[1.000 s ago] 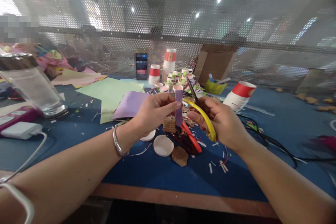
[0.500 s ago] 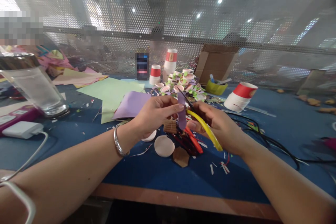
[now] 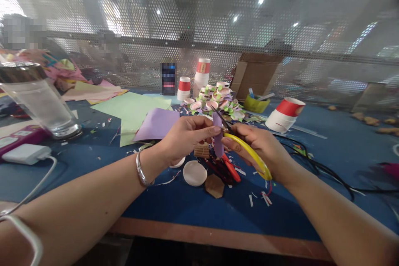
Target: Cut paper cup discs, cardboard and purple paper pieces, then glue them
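Note:
Between the thumb and fingers of my left hand (image 3: 190, 135) is a narrow strip of purple paper (image 3: 219, 145), held upright. My right hand (image 3: 260, 145) grips yellow-handled scissors (image 3: 249, 151), whose dark blades lie at the strip's upper right edge. Whether the blades touch the paper I cannot tell. Below the hands on the blue table rest a white paper disc (image 3: 195, 173), a brown cardboard piece (image 3: 215, 185), a ridged brown piece (image 3: 201, 150) and a red-handled tool (image 3: 231, 168). Behind them is a heap of small decorated paper-cup pieces (image 3: 218, 97).
Purple (image 3: 158, 124) and green sheets (image 3: 134, 112) lie left of the hands. A lidded glass (image 3: 50, 104) and a white charger (image 3: 26, 153) stand farther left. Red-and-white paper cups (image 3: 285, 114), black cables (image 3: 330, 170) and a cardboard box (image 3: 257, 77) are to the right and back.
The purple strip has tilted and shifted slightly right in my left hand. My right hand has turned the scissors, so the yellow handle loop shows wider and lies farther right.

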A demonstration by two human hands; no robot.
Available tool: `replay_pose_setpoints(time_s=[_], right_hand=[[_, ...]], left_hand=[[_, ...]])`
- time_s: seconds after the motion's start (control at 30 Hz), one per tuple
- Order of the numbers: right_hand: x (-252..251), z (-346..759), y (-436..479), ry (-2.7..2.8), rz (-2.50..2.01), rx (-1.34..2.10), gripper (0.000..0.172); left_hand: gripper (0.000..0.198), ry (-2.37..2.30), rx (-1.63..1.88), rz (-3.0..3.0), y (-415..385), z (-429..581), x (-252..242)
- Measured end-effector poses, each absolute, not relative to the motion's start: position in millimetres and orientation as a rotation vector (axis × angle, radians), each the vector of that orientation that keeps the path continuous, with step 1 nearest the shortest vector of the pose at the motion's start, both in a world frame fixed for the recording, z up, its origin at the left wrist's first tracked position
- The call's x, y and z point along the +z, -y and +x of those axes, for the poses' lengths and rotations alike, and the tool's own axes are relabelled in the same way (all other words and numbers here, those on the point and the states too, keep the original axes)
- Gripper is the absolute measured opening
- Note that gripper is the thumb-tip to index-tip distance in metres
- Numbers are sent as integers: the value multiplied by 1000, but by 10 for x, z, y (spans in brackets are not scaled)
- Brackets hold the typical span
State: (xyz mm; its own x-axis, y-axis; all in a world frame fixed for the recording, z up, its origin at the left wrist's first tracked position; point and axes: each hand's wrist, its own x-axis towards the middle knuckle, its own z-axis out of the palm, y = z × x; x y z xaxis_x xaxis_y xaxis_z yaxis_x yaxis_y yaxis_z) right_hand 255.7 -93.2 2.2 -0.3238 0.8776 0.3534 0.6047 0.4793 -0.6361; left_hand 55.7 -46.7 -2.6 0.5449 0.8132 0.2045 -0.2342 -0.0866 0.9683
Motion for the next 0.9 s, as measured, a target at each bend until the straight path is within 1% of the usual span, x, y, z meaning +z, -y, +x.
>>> replay_pose_setpoints(time_s=[0.17, 0.47, 0.57, 0.7, 0.9], right_hand=[[-4, 2549, 943, 2011, -1215, 570, 39], [31, 2498, 988, 1837, -1243, 667, 44], [39, 2500, 982, 1691, -1211, 749, 38], [71, 2513, 968, 1603, -1068, 728, 31], [106, 2492, 978, 1565, -919, 811, 23]], left_hand=[[22, -543, 950, 1405, 476, 566, -8], [19, -560, 923, 1392, 461, 542, -13], [21, -495, 809, 1358, 448, 525, -32], [27, -404, 600, 1333, 454, 509, -33], [24, -274, 439, 1201, 459, 474, -5]])
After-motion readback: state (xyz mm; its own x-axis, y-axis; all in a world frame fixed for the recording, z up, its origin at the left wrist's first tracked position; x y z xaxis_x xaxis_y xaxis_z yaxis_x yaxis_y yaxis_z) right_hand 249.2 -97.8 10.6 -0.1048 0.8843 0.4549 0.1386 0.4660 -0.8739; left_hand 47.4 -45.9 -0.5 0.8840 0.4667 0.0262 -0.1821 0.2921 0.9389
